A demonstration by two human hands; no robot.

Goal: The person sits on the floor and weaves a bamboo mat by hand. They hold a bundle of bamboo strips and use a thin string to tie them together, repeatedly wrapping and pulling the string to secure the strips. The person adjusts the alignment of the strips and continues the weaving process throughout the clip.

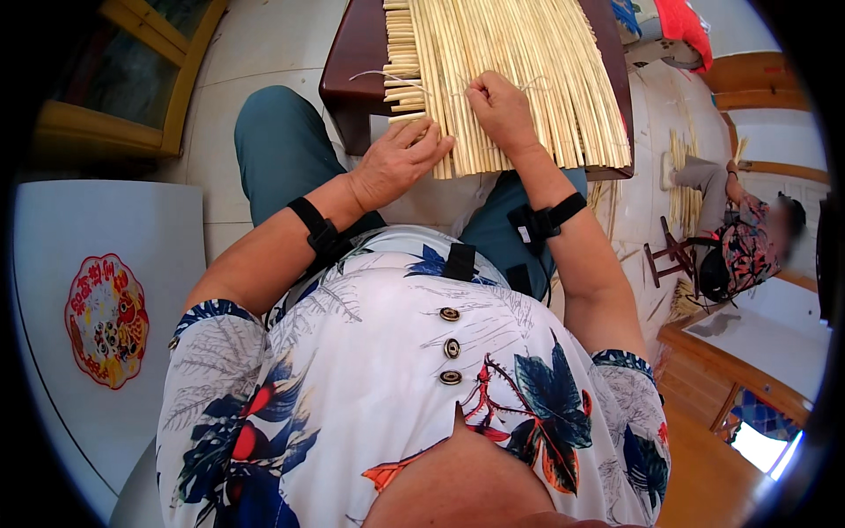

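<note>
A mat of pale yellow straw stalks [563, 53], laid side by side and tied with thin white string [378, 74], lies on a dark red-brown table. At its near left corner my left hand [396, 165] has its fingers bent around a stalk end, the thumb against the mat's edge. My right hand [502, 110] rests closed on top of the mat, further in. String shows just beside its fingers, but what they pinch is hidden. Along the left side, shorter stalk ends stick out unevenly.
The table's dark edge [339, 84] shows left of the mat, over my knees. To the right, another person [748, 238] sits near a wooden folding stool [673, 251], with loose straw [682, 198] on the floor. A white cabinet [114, 220] stands at my left.
</note>
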